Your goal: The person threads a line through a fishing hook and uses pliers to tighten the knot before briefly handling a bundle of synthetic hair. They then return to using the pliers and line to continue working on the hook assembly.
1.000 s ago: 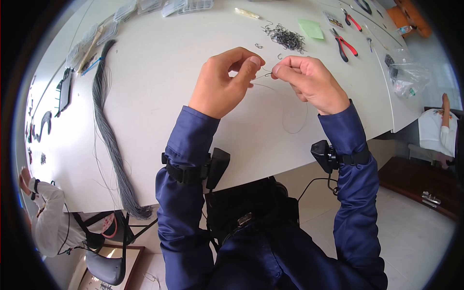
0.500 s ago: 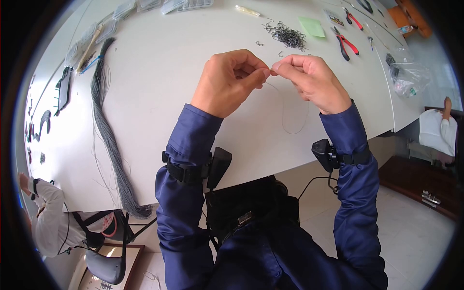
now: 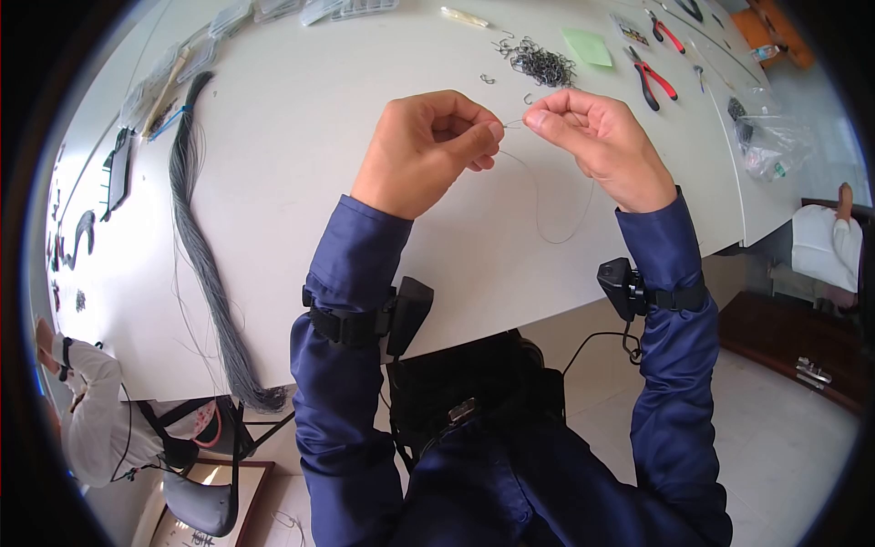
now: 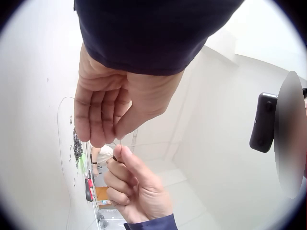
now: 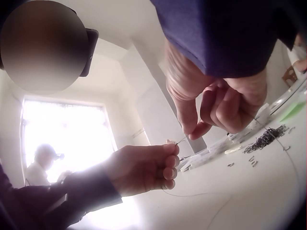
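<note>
In the upper middle of the head view, the fingers of the left hand (image 3: 427, 150) and right hand (image 3: 600, 144) pinch a thread (image 3: 554, 242). Hair-thin and greyish, it spans the gap between them and droops in a loose, rounded loop over the white desk (image 3: 301, 118).

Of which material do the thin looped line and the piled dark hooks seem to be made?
Thin line: probably smooth plastic monofilament, from its loose, springy curve; fine wire is possible. Hooks: likely metal, dark-finished, from their thin, stiff-looking bends.
</note>
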Available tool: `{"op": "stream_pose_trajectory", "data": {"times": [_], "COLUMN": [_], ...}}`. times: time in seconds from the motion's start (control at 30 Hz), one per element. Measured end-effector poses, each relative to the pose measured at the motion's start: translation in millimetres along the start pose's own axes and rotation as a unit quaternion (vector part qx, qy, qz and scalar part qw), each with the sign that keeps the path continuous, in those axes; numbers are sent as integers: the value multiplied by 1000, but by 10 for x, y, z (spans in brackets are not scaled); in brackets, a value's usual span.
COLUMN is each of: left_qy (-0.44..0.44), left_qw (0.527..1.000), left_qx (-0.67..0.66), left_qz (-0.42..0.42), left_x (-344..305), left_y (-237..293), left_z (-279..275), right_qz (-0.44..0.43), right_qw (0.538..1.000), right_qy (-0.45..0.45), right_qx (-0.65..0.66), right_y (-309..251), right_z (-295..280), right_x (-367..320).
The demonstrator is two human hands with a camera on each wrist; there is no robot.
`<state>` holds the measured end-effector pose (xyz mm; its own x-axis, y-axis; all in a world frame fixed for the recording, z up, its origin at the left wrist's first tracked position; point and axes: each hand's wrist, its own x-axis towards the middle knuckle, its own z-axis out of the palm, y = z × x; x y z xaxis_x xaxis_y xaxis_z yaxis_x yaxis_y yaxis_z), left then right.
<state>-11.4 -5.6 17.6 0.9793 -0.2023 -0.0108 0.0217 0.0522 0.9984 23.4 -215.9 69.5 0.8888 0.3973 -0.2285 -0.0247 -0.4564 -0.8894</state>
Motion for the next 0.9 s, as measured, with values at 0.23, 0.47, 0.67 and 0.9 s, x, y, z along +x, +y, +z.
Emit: {"op": "stream_pose_trajectory", "data": {"times": [0.23, 0.47, 0.67, 0.9], "left_qy": [-5, 7, -1, 16], "left_qw": [996, 996, 995, 994], "left_qx": [-92, -89, -96, -109], "left_qz": [-12, -26, -18, -15], "left_x": [-11, -4, -1, -1], "left_y": [50, 49, 31, 41], "left_z": [-17, -10, -9, -8], "right_qz": [-4, -6, -11, 9], "right_qw": [995, 980, 969, 984], "right_qy": [-35, -68, -91, -23], "right_qx": [90, 185, 230, 178], "right_y": [90, 187, 250, 221], "right_z": [2, 106, 116, 215], "right_x": [10, -2, 33, 33]}}
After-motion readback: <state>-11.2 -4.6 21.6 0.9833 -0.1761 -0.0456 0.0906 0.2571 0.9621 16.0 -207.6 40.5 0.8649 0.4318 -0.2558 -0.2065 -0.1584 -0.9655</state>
